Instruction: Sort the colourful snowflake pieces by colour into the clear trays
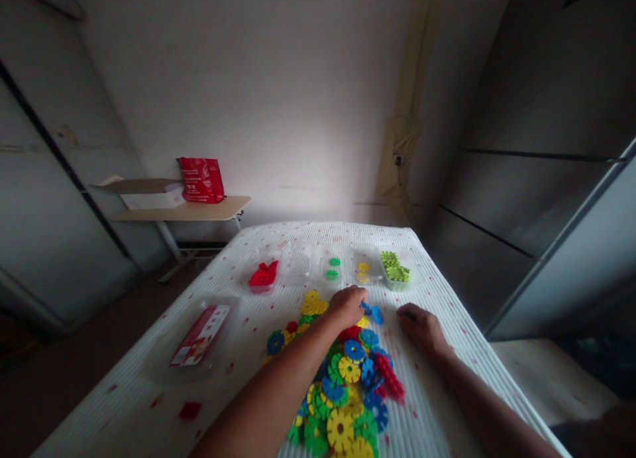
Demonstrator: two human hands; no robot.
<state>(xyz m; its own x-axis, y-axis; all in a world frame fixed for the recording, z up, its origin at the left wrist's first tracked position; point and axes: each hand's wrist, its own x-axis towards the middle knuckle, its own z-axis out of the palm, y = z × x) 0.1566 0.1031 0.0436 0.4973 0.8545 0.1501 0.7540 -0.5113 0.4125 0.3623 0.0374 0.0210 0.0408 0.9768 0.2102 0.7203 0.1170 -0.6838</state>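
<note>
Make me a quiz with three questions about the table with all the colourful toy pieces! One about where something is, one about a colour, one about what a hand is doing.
1. Where does the left hand rest?
A. At the far edge of the pile of toy discs
B. On the side shelf
C. Inside a tray

2. What colour are the pieces in the leftmost clear tray?
A. Blue
B. Red
C. Yellow

3. What is the right hand doing?
A. Lifting a tray
B. Holding the red bag
C. Lying knuckles-up on the table, beside the pile

Answers:
1 A: the left hand sits at the pile's far end, by some blue pieces.
2 B: that tray holds only red pieces.
3 C: the right hand lies on the tablecloth to the right of the pile; whether it holds anything is hidden.
</note>
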